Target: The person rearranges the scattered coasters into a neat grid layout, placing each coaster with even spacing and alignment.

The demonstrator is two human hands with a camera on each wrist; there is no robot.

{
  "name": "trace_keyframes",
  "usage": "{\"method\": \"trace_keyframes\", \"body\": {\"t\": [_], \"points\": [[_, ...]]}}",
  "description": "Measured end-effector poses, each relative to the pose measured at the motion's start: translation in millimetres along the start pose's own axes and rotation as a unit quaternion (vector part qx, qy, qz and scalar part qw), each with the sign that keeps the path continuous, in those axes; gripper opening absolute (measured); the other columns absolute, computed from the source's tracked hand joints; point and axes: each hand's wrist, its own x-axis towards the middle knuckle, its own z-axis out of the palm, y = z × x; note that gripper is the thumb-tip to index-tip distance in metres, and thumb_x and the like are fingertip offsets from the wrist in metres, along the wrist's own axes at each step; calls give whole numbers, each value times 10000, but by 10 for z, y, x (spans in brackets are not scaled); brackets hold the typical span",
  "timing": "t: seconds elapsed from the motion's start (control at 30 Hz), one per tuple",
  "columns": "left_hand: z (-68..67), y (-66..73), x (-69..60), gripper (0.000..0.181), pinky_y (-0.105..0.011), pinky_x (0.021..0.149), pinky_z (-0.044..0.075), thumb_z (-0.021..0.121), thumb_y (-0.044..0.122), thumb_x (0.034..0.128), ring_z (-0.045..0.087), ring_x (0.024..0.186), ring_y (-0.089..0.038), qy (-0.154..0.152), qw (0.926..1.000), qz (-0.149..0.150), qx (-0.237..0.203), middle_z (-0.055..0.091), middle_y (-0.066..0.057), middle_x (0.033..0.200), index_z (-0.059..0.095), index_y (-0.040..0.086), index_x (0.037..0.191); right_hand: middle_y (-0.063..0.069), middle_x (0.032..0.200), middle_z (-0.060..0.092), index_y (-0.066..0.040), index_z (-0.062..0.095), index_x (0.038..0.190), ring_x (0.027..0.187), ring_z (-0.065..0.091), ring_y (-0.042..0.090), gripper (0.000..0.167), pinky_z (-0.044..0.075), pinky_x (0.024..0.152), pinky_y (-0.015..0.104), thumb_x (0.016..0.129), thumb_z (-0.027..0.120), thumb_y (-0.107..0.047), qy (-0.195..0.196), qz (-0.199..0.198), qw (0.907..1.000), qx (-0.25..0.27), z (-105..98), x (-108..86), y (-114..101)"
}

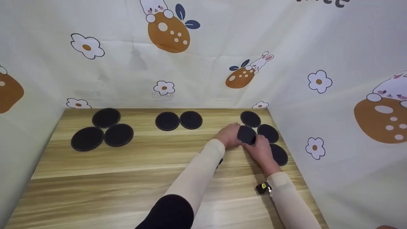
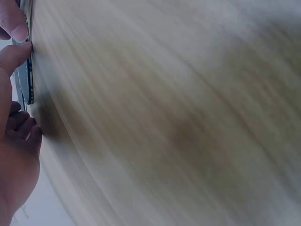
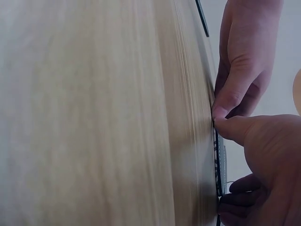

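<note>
Both hands are at a black round coaster (image 1: 246,135) on the right side of the wooden table. My left hand (image 1: 229,135) grips its left edge, and my right hand (image 1: 262,151) grips its right edge. The two thumbs meet at the near rim, as the right wrist view shows with the left hand (image 3: 249,52) above the right hand (image 3: 277,160). Seen edge-on, the coaster (image 2: 29,80) is very low over the tabletop; whether it touches is unclear. Around it lie a coaster behind (image 1: 250,119), one to the right (image 1: 268,133) and one partly covered by the right hand (image 1: 279,155).
Three touching coasters (image 1: 106,117) form a cluster at the back left of the table (image 1: 111,184). Two more (image 1: 167,121) lie side by side at the back middle. Printed cloth walls (image 1: 203,70) enclose the back and both sides.
</note>
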Motion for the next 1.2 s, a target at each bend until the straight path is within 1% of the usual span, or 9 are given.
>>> {"method": "trace_keyframes", "body": {"t": [0.17, 0.27, 0.33, 0.43, 0.53, 0.63, 0.87, 1.0, 1.2], "points": [[17, -29, 18, 815, -348, 1314, 304, 783, 479, 1012, 377, 1623, -286, -1, 9998, 181, -41, 458, -133, 1723, 490, 66, 1652, 399, 1356, 626, 184, 574, 1432, 1323, 586, 552, 779, 478, 1131, 651, 933, 885, -326, 14, -26, 10000, -78, 8, 13, -3], [33, -50, 16, 729, -349, 1324, 283, 760, 413, 1045, 346, 1640, -275, -91, 9994, 322, -32, 476, -110, 1715, 504, 107, 1655, 405, 1378, 616, 186, 561, 1448, 1340, 573, 559, 794, 467, 1146, 650, 941, 881, -334, -23, -43, 9999, -98, 34, 17, 14], [34, -62, 7, 706, -337, 1327, 266, 746, 370, 1061, 335, 1644, -264, -178, 9992, 346, 25, 463, -107, 1724, 491, 114, 1667, 406, 1406, 604, 184, 546, 1467, 1363, 558, 558, 802, 457, 1161, 649, 952, 873, -337, -67, -52, 9999, -99, 46, 17, 29], [24, -72, -12, 732, -317, 1323, 267, 746, 334, 1067, 366, 1629, -259, -205, 9991, 340, 115, 429, -129, 1741, 448, 74, 1683, 397, 1417, 606, 173, 554, 1469, 1369, 557, 553, 787, 452, 1168, 646, 957, 875, -332, -51, -98, 9999, -55, 59, 28, 54], [15, -74, -28, 758, -312, 1312, 293, 757, 329, 1066, 418, 1600, -260, -157, 9993, 321, 116, 439, -131, 1734, 428, 45, 1687, 381, 1411, 618, 161, 573, 1458, 1364, 566, 540, 765, 465, 1157, 638, 959, 885, -326, -40, -139, 9999, -28, 57, 41, 65], [36, -83, -3, 755, -324, 1293, 340, 768, 346, 1064, 477, 1561, -260, -108, 9994, 294, 152, 484, -107, 1708, 443, 60, 1682, 363, 1387, 638, 150, 597, 1431, 1347, 581, 530, 733, 481, 1133, 637, 954, 895, -320, -12, -161, 9999, -21, 48, 48, 71], [78, -121, 47, 674, -361, 1238, 433, 795, 376, 1043, 595, 1450, -256, 86, 9990, 363, 263, 621, -73, 1578, 550, 94, 1604, 374, 1406, 628, 156, 589, 1442, 1353, 589, 522, 754, 475, 1151, 629, 956, 887, -337, -95, -118, 9999, -57, 22, 72, 82], [83, -138, 51, 666, -366, 1232, 441, 798, 394, 1038, 607, 1438, -261, 185, 9984, 431, 302, 632, -79, 1569, 571, 90, 1585, 377, 1446, 605, 155, 570, 1471, 1386, 567, 518, 775, 454, 1178, 627, 954, 880, -332, -177, -73, 9998, 40, 6, 84, 88], [77, -145, 46, 681, -364, 1232, 439, 803, 427, 1029, 604, 1441, -258, 205, 9981, 469, 333, 630, -79, 1574, 582, 86, 1575, 370, 1485, 587, 148, 563, 1492, 1413, 552, 510, 792, 438, 1198, 621, 943, 884, -324, -219, -78, 9995, 223, 1, 100, 125]]}}
